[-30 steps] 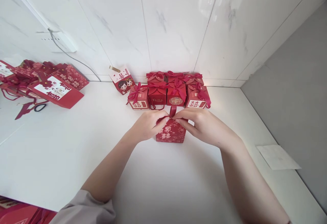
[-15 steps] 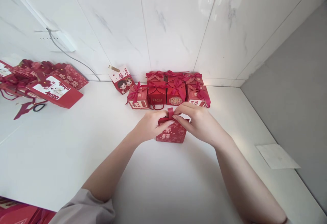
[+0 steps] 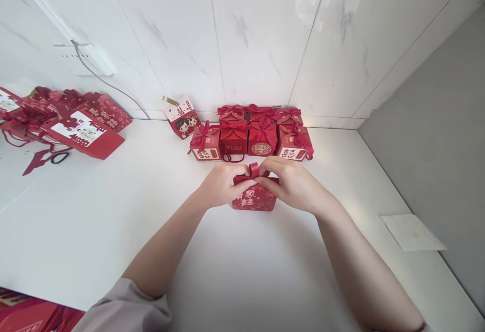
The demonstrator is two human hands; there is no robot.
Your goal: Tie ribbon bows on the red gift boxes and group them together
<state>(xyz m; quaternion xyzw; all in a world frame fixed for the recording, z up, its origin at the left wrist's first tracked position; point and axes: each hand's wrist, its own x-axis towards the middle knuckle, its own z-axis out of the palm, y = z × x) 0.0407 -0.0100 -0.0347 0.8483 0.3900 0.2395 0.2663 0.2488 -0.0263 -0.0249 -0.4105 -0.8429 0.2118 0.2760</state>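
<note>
Pinching the ribbon (image 3: 254, 170) on top of the red gift box (image 3: 253, 196), you've got both hands closed on it: left hand (image 3: 221, 186) from one side, right hand (image 3: 293, 185) from the other, fingertips nearly meeting. The box sits on the white counter (image 3: 113, 210), just in front of a cluster of finished boxes (image 3: 252, 134) (all bow-tied) against the wall. Flat red boxes (image 3: 71, 125) are stacked far left.

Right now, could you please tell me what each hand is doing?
Left hand: closed, pinching the ribbon atop the red gift box.
Right hand: closed, pinching the same ribbon.
</note>
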